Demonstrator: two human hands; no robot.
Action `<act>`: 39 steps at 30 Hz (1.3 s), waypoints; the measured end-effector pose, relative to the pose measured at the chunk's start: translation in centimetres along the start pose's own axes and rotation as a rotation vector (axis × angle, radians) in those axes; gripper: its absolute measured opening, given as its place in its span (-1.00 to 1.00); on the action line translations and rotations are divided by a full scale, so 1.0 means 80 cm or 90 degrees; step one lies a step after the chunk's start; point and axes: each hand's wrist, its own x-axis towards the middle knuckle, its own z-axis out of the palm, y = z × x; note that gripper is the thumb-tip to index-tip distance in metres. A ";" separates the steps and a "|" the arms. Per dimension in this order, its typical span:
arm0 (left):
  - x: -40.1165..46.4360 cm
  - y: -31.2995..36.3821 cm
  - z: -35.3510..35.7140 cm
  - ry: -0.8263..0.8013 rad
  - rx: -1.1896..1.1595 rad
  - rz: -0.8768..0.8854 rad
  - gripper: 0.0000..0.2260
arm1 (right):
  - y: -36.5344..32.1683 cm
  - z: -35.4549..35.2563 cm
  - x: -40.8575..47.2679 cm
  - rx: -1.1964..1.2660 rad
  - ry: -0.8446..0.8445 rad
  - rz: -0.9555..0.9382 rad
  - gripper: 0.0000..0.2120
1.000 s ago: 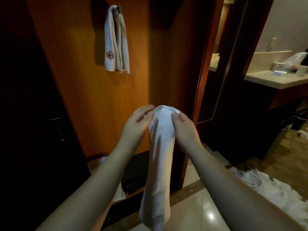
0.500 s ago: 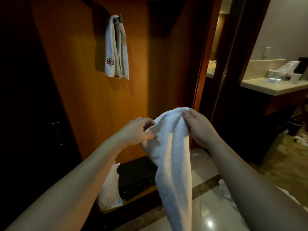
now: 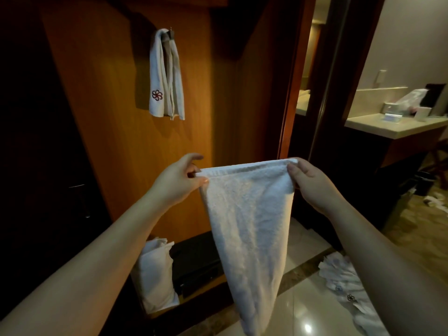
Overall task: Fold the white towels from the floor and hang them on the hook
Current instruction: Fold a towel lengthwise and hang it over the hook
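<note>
The left hand [image 3: 178,181] pinches the upper left corner of a white terry-cloth towel [image 3: 247,224]; its grip is clenched on the fabric between thumb and fingers. The right hand [image 3: 312,184] pinches the upper right corner in the same manner. The top hem is stretched level between both hands, and the towel hangs free in the air, narrowing toward its lower end above the glossy tiled floor [image 3: 312,314].

A second white folded towel with a red flower emblem [image 3: 166,76] hangs from the metal wall hook [image 3: 171,33] on the orange wooden panel [image 3: 109,117], well above the hands. More crumpled white towels [image 3: 344,282] lie on the floor at lower right, partly hidden by the right forearm.
</note>
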 end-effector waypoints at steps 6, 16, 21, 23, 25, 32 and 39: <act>0.019 0.027 -0.023 -0.035 0.245 -0.012 -0.66 | -0.004 0.011 0.000 -0.027 -0.003 -0.003 -0.80; 0.015 0.027 -0.026 -0.001 0.408 0.175 -0.83 | -0.006 0.023 0.008 -0.020 0.057 0.002 -0.78; 0.010 0.032 -0.015 0.106 0.115 0.087 -0.93 | -0.010 0.030 0.015 -0.002 0.126 -0.010 -0.77; 0.008 0.032 -0.015 0.085 0.041 0.077 -0.87 | -0.011 0.031 0.019 0.010 0.158 -0.010 -0.78; 0.005 0.031 -0.015 0.043 0.026 0.083 -0.82 | -0.009 0.030 0.023 0.023 0.178 -0.012 -0.78; 0.024 0.022 -0.011 -0.067 0.211 -0.008 -0.72 | -0.009 0.033 0.027 -0.014 0.128 -0.033 -0.79; 0.030 0.012 -0.015 -0.084 0.025 0.026 -0.86 | -0.006 0.021 0.033 0.037 0.158 -0.040 -0.75</act>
